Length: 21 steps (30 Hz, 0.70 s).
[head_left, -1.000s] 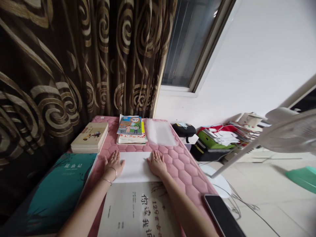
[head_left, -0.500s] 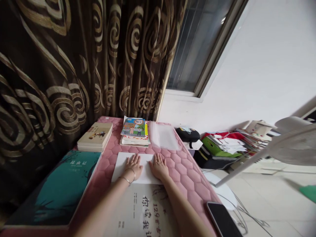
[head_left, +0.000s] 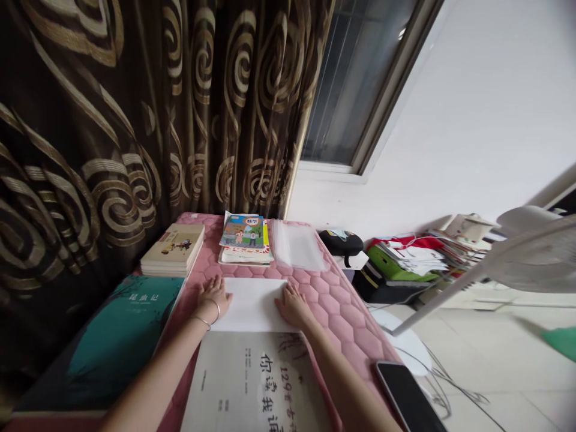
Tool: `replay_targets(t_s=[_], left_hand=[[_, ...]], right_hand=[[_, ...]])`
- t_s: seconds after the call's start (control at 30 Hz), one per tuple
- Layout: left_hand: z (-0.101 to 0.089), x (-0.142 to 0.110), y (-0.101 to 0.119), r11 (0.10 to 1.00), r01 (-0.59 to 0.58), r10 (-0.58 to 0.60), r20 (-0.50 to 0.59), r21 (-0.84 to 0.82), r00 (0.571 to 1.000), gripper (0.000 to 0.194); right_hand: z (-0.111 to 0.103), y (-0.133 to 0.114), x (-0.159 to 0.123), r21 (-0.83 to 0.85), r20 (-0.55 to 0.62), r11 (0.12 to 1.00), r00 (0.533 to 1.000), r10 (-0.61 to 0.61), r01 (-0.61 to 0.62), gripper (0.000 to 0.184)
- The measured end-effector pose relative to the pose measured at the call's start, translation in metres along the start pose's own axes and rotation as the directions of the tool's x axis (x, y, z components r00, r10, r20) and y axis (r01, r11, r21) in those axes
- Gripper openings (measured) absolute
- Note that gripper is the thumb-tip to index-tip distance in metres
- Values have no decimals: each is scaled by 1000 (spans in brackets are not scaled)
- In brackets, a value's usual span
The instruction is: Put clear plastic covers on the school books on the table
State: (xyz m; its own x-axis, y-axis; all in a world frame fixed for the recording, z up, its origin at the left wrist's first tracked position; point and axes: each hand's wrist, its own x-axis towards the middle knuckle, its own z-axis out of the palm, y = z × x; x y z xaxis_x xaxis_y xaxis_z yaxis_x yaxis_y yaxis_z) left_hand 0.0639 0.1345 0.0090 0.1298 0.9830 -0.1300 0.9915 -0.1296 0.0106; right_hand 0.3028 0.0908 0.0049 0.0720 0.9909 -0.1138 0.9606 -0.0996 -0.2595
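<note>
A white sheet-like flap (head_left: 252,305) lies flat at the far edge of a grey-white book cover (head_left: 243,381) with large dark handwritten-style characters. My left hand (head_left: 215,298), with bracelets at its wrist, rests flat on the flap's left edge, fingers spread and pointing away from me. My right hand (head_left: 293,306) lies on the right edge of the same flap, fingers stretched out. Neither hand grasps anything. Whether the white flap is part of the cover or a separate sheet, I cannot tell.
A teal book (head_left: 121,336) and a stack of cream books (head_left: 173,249) sit at left. Beyond are colourful textbooks (head_left: 243,237) and clear plastic sleeves (head_left: 300,247). A phone (head_left: 407,393) lies on the pink quilted surface (head_left: 344,324). A fan (head_left: 535,252) stands at right.
My left hand moved right onto the middle of the white flap, then back to its left edge. My right hand stays at the right edge. The view shifted slightly.
</note>
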Motion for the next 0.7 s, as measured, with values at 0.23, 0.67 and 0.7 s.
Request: replay_targets(t_s=[0.23,0.67,0.7], left_hand=[[-5,12,22,1000,-15,16,-80,17,997,55],[-9,45,24,972,-227,226,-29,-57,974,40],[-11,48,24,972,-230,229,-26,-58,973,42]], right_hand=[[24,20,-107,37,-265,993,959,-102,116,48],[45,63,-192,723,-2,663,959,283,-194,53],[42,62,-192,700,42,681,964,263,-216,50]])
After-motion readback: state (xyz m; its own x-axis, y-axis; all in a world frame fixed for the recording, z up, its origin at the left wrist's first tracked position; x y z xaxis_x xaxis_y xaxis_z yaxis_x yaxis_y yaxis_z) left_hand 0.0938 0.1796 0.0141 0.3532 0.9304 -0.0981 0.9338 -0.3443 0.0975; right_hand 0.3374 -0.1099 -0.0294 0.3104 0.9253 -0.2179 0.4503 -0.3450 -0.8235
